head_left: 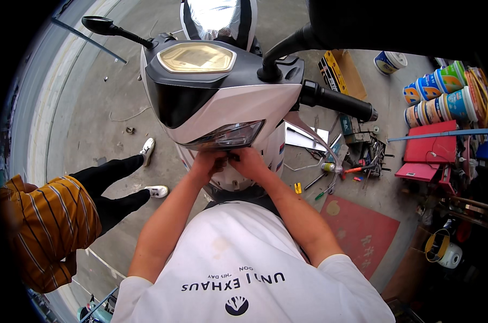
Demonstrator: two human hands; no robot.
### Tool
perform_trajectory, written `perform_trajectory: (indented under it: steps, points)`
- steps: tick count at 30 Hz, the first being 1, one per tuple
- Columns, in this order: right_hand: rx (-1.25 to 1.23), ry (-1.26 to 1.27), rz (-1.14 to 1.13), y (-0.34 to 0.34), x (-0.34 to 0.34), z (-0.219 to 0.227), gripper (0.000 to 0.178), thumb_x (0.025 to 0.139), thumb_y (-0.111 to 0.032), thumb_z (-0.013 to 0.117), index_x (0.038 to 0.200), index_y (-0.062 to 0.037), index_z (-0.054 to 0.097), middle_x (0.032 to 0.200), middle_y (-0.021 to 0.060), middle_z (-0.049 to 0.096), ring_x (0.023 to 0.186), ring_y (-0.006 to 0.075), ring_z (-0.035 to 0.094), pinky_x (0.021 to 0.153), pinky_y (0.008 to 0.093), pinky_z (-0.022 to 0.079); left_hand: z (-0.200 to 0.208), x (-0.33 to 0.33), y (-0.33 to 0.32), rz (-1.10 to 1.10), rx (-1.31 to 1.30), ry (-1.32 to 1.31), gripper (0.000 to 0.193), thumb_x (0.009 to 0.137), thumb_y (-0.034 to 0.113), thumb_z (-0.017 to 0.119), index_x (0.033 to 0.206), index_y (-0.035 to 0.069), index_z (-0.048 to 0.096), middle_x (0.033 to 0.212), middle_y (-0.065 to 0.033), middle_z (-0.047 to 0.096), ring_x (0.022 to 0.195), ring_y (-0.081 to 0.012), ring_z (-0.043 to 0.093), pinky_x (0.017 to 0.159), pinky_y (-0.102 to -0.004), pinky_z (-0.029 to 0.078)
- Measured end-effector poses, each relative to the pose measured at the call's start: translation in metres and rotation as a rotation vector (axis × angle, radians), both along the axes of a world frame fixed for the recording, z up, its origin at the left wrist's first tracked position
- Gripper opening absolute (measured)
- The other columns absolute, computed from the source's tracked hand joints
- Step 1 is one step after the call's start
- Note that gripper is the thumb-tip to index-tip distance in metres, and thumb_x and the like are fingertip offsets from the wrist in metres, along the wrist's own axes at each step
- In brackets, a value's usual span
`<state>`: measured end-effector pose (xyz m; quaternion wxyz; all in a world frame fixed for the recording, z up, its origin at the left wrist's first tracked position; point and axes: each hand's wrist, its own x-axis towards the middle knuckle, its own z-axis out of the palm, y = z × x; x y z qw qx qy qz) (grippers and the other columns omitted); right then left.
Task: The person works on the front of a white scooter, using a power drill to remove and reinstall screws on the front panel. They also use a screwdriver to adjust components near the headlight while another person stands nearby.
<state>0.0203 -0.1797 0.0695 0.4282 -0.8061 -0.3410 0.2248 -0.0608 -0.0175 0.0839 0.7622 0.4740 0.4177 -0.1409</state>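
A white and black scooter (238, 110) stands right in front of me, with its headlight (230, 134) facing me. Just under the headlight, both my hands meet at the front panel. My left hand (207, 163) has its fingers curled inward. Close beside it, my right hand (248, 162) is closed too, with a small dark bit showing at its fingertips. What the fingers hold is too small and too hidden to name. Above them are the scooter's dash display (197, 57) and its right handlebar grip (343, 102).
A person in a striped orange shirt (55, 226) stands at the left. On the floor at right lie scattered tools (362, 156), a red mat (357, 229) and an open cardboard box (351, 72). Several stacked buckets (443, 107) and a red toolbox (430, 142) are farther right.
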Motion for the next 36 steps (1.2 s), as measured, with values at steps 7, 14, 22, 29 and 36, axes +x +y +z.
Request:
perform_trajectory:
  steps: [7,14,22,29,36]
  points:
    - [0.040,-0.015,-0.030,0.003,-0.003,-0.012,0.018,0.080,-0.019,0.061,0.088,-0.0050,0.069,0.087,0.0198,0.066,0.084,0.0411,0.063,0.073,0.0497,0.050,-0.006,-0.001,0.007,0.175,-0.343,0.049,0.011,0.091,0.016,0.058,0.097,0.008,0.064,0.081,-0.0027,0.063,0.071,-0.0144,0.059,0.060,-0.0285,0.048]
    - [-0.003,-0.004,-0.008,0.003,-0.002,-0.005,0.018,0.079,-0.018,0.061,0.089,-0.0061,0.070,0.086,0.0188,0.067,0.084,0.0405,0.063,0.074,0.0494,0.050,-0.003,-0.003,-0.002,-0.272,0.710,-0.273,0.015,0.089,0.011,0.059,0.102,0.006,0.065,0.087,-0.0114,0.068,0.076,-0.0248,0.067,0.068,-0.0370,0.053]
    - [0.004,-0.002,-0.017,0.002,-0.003,-0.005,0.018,0.078,-0.019,0.062,0.089,-0.0069,0.071,0.087,0.0172,0.067,0.084,0.0389,0.064,0.074,0.0476,0.051,0.013,-0.017,0.000,-0.579,1.200,-0.596,0.021,0.085,0.009,0.059,0.103,0.002,0.066,0.082,-0.0130,0.068,0.075,-0.0250,0.067,0.068,-0.0360,0.054]
    - [-0.026,0.016,-0.024,0.002,-0.002,-0.004,0.018,0.078,-0.019,0.063,0.088,-0.0063,0.070,0.087,0.0175,0.067,0.085,0.0392,0.064,0.075,0.0479,0.051,0.018,0.000,0.005,-0.111,0.045,0.068,0.014,0.088,0.021,0.066,0.099,0.011,0.065,0.080,-0.0015,0.065,0.070,-0.0139,0.064,0.061,-0.0279,0.053]
    - [-0.020,0.015,0.000,0.004,-0.001,-0.006,0.019,0.078,-0.020,0.062,0.088,-0.0051,0.069,0.087,0.0189,0.067,0.086,0.0405,0.063,0.074,0.0492,0.050,-0.006,0.000,0.018,-0.192,-0.052,0.047,0.015,0.088,0.024,0.068,0.097,0.012,0.066,0.082,-0.0016,0.066,0.073,-0.0127,0.065,0.063,-0.0290,0.054]
